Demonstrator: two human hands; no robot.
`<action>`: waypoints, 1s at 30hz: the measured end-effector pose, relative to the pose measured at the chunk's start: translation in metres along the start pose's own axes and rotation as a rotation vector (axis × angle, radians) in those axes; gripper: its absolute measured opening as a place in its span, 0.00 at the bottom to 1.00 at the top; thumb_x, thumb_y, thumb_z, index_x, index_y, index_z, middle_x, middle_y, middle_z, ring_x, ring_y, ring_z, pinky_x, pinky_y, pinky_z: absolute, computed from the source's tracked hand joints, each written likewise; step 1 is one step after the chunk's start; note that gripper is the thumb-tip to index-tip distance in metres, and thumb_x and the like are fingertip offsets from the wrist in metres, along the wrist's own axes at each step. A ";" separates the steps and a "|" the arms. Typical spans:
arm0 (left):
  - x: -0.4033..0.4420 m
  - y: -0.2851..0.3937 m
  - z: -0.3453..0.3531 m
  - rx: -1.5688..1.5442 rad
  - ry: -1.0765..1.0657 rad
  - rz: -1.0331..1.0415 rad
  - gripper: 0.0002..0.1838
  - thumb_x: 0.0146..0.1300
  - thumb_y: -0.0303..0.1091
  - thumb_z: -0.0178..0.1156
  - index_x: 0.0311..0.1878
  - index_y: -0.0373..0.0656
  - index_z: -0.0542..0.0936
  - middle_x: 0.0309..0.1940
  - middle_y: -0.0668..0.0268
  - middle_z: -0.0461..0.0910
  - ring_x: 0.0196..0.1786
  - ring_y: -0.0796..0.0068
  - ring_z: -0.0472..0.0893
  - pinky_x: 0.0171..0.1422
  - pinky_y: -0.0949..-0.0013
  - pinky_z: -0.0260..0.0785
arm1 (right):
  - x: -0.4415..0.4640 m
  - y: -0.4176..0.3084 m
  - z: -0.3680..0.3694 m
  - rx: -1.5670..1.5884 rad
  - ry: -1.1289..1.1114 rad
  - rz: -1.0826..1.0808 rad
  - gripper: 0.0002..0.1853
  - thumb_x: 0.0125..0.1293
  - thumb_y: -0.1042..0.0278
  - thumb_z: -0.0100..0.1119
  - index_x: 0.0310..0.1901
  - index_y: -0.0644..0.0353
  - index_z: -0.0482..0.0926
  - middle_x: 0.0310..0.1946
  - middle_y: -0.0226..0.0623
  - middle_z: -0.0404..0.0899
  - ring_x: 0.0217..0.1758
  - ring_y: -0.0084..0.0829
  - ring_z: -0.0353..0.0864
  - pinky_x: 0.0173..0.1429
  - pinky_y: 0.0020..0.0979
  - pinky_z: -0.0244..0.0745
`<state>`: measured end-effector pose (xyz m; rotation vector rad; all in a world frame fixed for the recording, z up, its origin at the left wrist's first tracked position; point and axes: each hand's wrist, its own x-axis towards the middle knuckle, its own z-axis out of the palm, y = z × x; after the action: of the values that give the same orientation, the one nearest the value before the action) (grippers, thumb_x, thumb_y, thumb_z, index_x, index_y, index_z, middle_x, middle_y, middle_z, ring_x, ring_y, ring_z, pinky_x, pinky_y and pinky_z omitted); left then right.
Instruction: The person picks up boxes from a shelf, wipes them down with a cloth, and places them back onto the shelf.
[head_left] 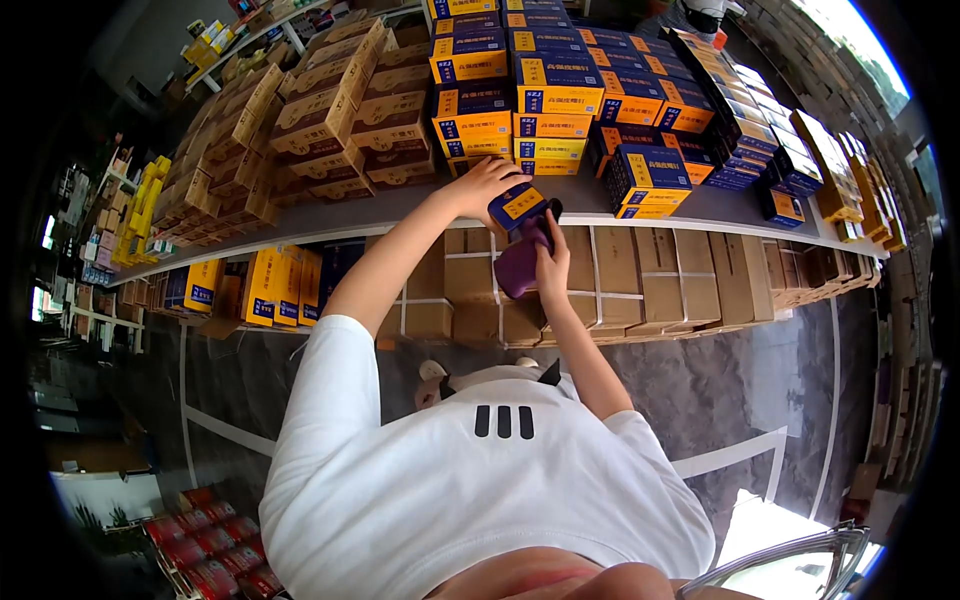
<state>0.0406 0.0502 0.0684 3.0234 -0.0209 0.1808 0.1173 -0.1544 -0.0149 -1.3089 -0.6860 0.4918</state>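
Left hand (487, 188) clasps blue-yellow carton (519, 204); right hand (553, 266) grips purple item (514, 269) just beside it.
Carton is likely stiff, perhaps heavy: hold opposite sides.

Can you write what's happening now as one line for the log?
left hand: holding small box | right hand: holding purple thing | shelf: stacked boxes behind
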 end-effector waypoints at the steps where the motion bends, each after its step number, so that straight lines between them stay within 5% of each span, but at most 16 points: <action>1: -0.001 0.002 -0.003 0.014 -0.002 0.027 0.63 0.28 0.63 0.79 0.70 0.47 0.63 0.64 0.56 0.65 0.67 0.51 0.62 0.73 0.49 0.56 | -0.005 0.009 0.005 -0.061 -0.024 -0.018 0.31 0.60 0.84 0.48 0.67 0.57 0.69 0.64 0.53 0.69 0.69 0.44 0.68 0.70 0.33 0.61; 3: -0.003 0.007 0.001 0.071 0.026 -0.030 0.62 0.29 0.65 0.78 0.69 0.46 0.63 0.62 0.56 0.65 0.67 0.50 0.62 0.73 0.48 0.56 | -0.022 0.021 0.005 -0.149 -0.125 -0.003 0.31 0.60 0.82 0.50 0.67 0.53 0.70 0.68 0.57 0.64 0.73 0.49 0.62 0.72 0.35 0.59; 7: -0.008 0.021 0.019 0.243 0.117 -0.263 0.61 0.36 0.75 0.70 0.65 0.35 0.65 0.58 0.49 0.66 0.64 0.48 0.64 0.73 0.45 0.53 | -0.054 0.008 -0.010 0.027 -0.321 0.236 0.28 0.62 0.82 0.49 0.66 0.59 0.71 0.61 0.44 0.73 0.61 0.32 0.73 0.64 0.25 0.65; 10: -0.002 0.031 0.026 0.285 0.068 -0.483 0.65 0.41 0.81 0.60 0.65 0.27 0.63 0.57 0.44 0.65 0.63 0.47 0.65 0.74 0.45 0.51 | -0.055 0.004 -0.017 0.230 -0.173 0.452 0.27 0.63 0.82 0.48 0.66 0.60 0.71 0.61 0.41 0.73 0.59 0.29 0.74 0.61 0.23 0.68; 12: -0.001 0.033 0.026 0.101 0.121 -0.584 0.64 0.42 0.83 0.57 0.65 0.28 0.65 0.57 0.40 0.67 0.65 0.43 0.65 0.74 0.42 0.49 | -0.044 0.006 -0.018 0.149 0.028 0.172 0.27 0.64 0.81 0.48 0.66 0.62 0.70 0.59 0.44 0.75 0.59 0.30 0.73 0.64 0.28 0.66; 13: -0.004 0.029 0.024 0.100 0.121 -0.587 0.64 0.42 0.83 0.57 0.65 0.28 0.65 0.57 0.40 0.67 0.65 0.43 0.65 0.74 0.42 0.49 | -0.037 -0.004 -0.016 0.182 0.086 0.212 0.26 0.67 0.79 0.47 0.68 0.63 0.67 0.59 0.44 0.74 0.58 0.31 0.74 0.64 0.28 0.67; 17: -0.029 0.010 0.005 -0.333 0.154 -0.545 0.38 0.73 0.60 0.41 0.66 0.29 0.67 0.65 0.50 0.68 0.68 0.55 0.67 0.72 0.61 0.59 | -0.013 -0.027 0.009 0.162 0.203 0.134 0.27 0.72 0.75 0.47 0.72 0.61 0.60 0.63 0.46 0.70 0.62 0.34 0.72 0.67 0.30 0.64; 20: -0.031 0.003 0.001 -0.420 0.064 -0.527 0.33 0.76 0.54 0.39 0.69 0.34 0.65 0.67 0.54 0.66 0.69 0.59 0.66 0.73 0.64 0.58 | -0.009 -0.001 0.051 0.017 0.190 0.114 0.28 0.73 0.74 0.47 0.72 0.61 0.55 0.68 0.52 0.58 0.71 0.46 0.60 0.71 0.37 0.57; 26: -0.023 0.004 -0.015 -0.370 -0.081 -0.535 0.31 0.77 0.52 0.38 0.69 0.36 0.66 0.67 0.56 0.66 0.69 0.57 0.66 0.73 0.65 0.58 | -0.035 -0.006 0.143 -0.016 0.066 0.159 0.29 0.69 0.74 0.48 0.70 0.66 0.56 0.65 0.51 0.61 0.68 0.43 0.63 0.69 0.35 0.60; 28: -0.022 0.006 -0.018 -0.385 -0.081 -0.566 0.32 0.77 0.53 0.37 0.69 0.36 0.66 0.68 0.56 0.65 0.69 0.58 0.66 0.73 0.65 0.57 | -0.032 -0.007 0.158 0.400 -0.187 0.495 0.29 0.67 0.75 0.49 0.69 0.68 0.58 0.58 0.47 0.72 0.61 0.36 0.72 0.65 0.32 0.66; 30: -0.019 0.012 -0.022 -0.344 -0.092 -0.593 0.33 0.76 0.54 0.39 0.69 0.35 0.66 0.68 0.56 0.65 0.70 0.58 0.66 0.74 0.65 0.57 | -0.033 0.026 0.159 0.534 -0.199 0.584 0.24 0.68 0.73 0.50 0.65 0.68 0.64 0.56 0.46 0.74 0.55 0.32 0.77 0.58 0.31 0.74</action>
<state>0.0190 0.0411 0.0889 2.5559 0.7409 -0.0180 -0.0166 -0.0598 -0.0285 -0.9382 -0.2830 1.2031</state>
